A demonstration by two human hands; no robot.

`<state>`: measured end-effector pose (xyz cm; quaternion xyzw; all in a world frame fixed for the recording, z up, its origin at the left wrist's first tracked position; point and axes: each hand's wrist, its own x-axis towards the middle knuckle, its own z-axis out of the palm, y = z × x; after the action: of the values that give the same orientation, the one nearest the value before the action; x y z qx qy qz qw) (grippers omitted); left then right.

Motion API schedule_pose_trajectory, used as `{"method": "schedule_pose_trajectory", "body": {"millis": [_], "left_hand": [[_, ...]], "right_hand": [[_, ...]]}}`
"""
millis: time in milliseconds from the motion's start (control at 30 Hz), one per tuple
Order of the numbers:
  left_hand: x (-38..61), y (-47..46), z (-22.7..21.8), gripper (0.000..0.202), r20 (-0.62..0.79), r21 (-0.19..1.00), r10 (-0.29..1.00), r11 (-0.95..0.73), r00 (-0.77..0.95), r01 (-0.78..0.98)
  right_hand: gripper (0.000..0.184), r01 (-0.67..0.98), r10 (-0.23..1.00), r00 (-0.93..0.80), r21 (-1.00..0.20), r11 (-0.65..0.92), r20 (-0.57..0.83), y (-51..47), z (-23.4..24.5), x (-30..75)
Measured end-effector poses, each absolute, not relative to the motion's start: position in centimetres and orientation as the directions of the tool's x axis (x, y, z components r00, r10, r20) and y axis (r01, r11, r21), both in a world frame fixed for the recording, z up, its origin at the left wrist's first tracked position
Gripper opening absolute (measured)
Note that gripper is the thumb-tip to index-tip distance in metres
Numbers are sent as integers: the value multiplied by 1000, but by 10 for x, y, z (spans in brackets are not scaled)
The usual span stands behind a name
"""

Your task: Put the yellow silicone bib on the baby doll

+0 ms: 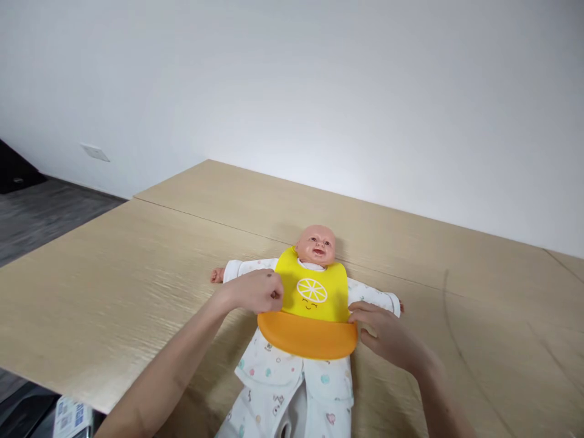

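Note:
A baby doll (318,238) lies on its back on the table, arms spread, in a white patterned outfit (274,365). Over its chest is a yellow bib (289,277) with a white citrus slice, a small smiling face and an orange catch pocket (308,336) along the bottom. My left hand (259,291) is closed at the bib's left edge, just above the pocket, its fingertips partly hidden. My right hand (387,331) pinches the right edge where the yellow part meets the pocket. The bib's neck fastening is out of sight behind the doll's head.
The wooden table (150,261) has a seam running across it behind the doll. A white wall (319,109) rises beyond its far edge. At the lower left, a box with a printed label (73,418) and dark items sit below the table edge.

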<state>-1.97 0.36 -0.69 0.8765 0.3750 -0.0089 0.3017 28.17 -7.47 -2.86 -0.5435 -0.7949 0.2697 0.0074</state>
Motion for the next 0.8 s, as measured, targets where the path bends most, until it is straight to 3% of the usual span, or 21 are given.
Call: {"method": "schedule_pose_trajectory", "body": {"millis": [100,233,467,633,800], "left_hand": [[-25,7,-11,20,-267,518,681,-495,682,698],[-35,20,-17,23,-139,513,781,-469,608,719],[-50,56,-52,26,66,538,950,-290,304,791],[-72,77,-88,26,124,619,992,-87,13,780],[-100,81,-100,27,48,764,985,69,-164,642]], "right_hand": [[37,842,866,-425,-466,272,-262,-75,-30,283],[36,812,897,-389,-538,225,-211,-70,-36,295],[30,814,998,-68,-578,51,-7,-44,-67,331],[30,816,949,218,-576,-50,226,-27,-100,362],[33,667,900,423,-709,-229,107,-24,-132,389]]}}
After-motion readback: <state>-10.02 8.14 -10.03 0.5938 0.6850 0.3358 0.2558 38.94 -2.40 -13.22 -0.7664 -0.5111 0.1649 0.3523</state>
